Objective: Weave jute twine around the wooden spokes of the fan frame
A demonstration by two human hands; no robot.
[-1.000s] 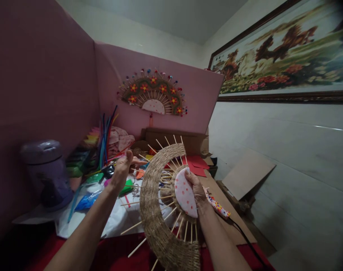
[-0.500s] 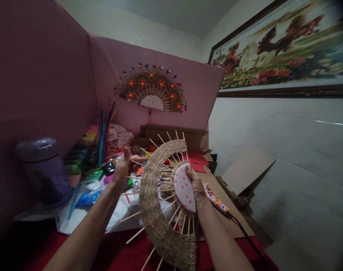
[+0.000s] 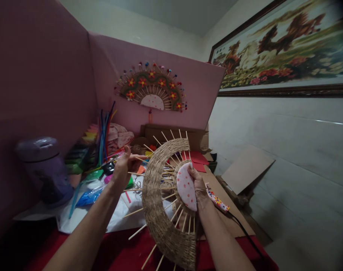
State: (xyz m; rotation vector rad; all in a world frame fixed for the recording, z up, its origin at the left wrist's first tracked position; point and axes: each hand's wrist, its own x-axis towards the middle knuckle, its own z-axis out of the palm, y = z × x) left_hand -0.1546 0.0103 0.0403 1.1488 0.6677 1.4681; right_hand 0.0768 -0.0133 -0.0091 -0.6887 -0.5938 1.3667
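Observation:
A half-round woven fan (image 3: 153, 188) is held upright in front of me, turned on its side. Wooden sticks radiate through its brown twine band and poke out past the outer edge. At its centre is a white half-circle of cloth with red dots (image 3: 185, 187). My right hand (image 3: 198, 184) grips this centre, thumb on the cloth and fingers behind. On the outer left side, my left hand (image 3: 124, 167) has its thumb raised and its fingers stretched toward the stick ends. Whether the fingertips touch a stick, I cannot tell.
A finished fan with flowers (image 3: 152, 84) hangs on the pink panel. Left stand a purple bottle (image 3: 44, 171) and pipe cleaners (image 3: 104, 137). Clay packets (image 3: 89, 196) lie on white paper. Right are cardboard (image 3: 224, 222), red sheets (image 3: 198, 162) and a flower-patterned corded tool (image 3: 218, 199).
The woven fan and my right hand have shifted slightly to the right. My left hand has hardly moved, its fingers still stretched beside the sticks.

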